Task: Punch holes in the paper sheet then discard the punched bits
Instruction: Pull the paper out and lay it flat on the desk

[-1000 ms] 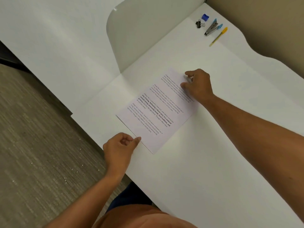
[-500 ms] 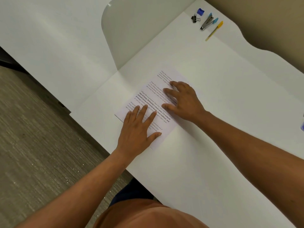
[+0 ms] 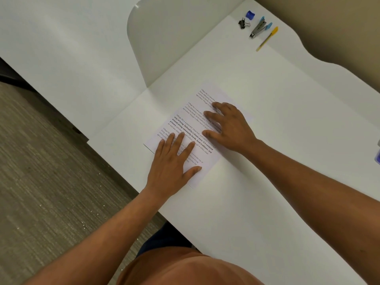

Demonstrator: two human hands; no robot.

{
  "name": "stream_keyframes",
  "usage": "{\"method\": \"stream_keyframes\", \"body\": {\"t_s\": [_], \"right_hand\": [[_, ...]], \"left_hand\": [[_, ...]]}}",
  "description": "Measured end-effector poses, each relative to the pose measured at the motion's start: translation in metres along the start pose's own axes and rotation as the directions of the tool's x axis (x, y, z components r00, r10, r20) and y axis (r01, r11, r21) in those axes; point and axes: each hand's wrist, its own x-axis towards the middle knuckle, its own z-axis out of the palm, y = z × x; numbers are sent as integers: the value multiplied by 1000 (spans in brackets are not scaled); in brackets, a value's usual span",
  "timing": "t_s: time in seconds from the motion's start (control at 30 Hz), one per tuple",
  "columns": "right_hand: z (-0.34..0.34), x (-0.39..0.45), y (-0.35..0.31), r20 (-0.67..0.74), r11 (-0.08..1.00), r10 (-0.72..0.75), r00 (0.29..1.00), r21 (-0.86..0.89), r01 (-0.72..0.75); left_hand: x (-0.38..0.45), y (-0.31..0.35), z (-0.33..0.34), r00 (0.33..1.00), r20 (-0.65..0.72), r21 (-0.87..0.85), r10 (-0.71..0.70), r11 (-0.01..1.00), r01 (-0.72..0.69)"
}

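Left hand [image 3: 171, 163] flat, fingers [image 3: 181, 142] spread wide on the near half of the paper sheet [image 3: 193, 138], gripping nothing. Right hand [image 3: 232, 128] likewise splayed, pressing the far half onto the white bench [image 3: 267, 182]. The risk is that the sheet slides or creases if either palm drags. No hole punch clearly visible; a purple object [image 3: 378, 157] is cut off at the right edge. Far corner: stapler [image 3: 258, 29], pen [image 3: 267, 39], binder clip [image 3: 243, 23].

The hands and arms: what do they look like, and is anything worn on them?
Both forearms are bare, with no sleeves in view. The left hand and right hand wear no gloves, and no rings, watch or bracelet show. An orange-brown garment covers the torso.
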Motion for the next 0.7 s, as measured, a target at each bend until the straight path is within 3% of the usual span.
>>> {"method": "stream_keyframes", "body": {"t_s": [0.23,0.43,0.7], "right_hand": [[-1,-1,0,-4,1000,2,1000,9,-2],[-7,-32,4,-312,985,145,939,137,-106],[-1,-165,54,-441,958,286,851,102,-269]], "left_hand": [[0,1,-4,1000,3,-30,-7,1000,7],[7,27,-21,992,-101,-63,75,995,-82],[33,123,-18,950,-106,-31,295,954,-299]]}}
